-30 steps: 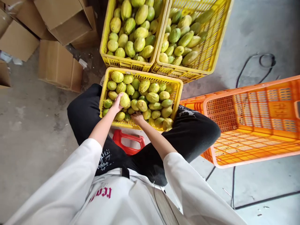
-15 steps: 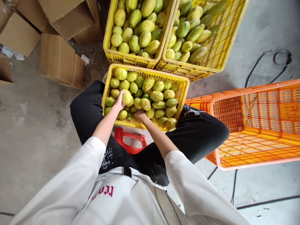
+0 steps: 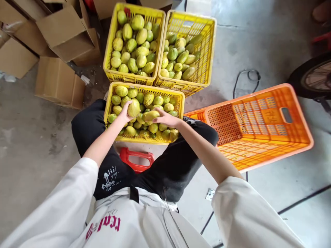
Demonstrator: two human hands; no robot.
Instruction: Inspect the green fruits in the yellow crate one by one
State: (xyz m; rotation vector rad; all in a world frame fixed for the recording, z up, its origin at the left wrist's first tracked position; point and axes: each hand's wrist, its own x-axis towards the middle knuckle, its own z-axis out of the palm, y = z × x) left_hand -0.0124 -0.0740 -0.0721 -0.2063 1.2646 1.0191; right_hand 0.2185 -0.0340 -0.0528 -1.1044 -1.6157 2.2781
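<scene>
A yellow crate (image 3: 178,98) full of green-yellow papayas sits between my knees. My left hand (image 3: 124,113) is wrapped round one round papaya (image 3: 133,107), held just above the heap at the crate's left side. My right hand (image 3: 165,118) grips a longer yellow papaya (image 3: 151,115) lifted over the middle of the crate. The two fruits are close together, a short gap between them.
Two more yellow crates (image 3: 108,51) (image 3: 210,48) of papayas stand behind the near one. An empty orange crate (image 3: 261,127) lies tilted at my right. Cardboard boxes (image 3: 60,81) pile up at the left. A red stool (image 3: 137,160) shows under me, a wheel (image 3: 314,77) at far right.
My right hand has come up out of the near edge of the heap holding a long papaya. My left hand has raised its papaya slightly. My view has pulled back.
</scene>
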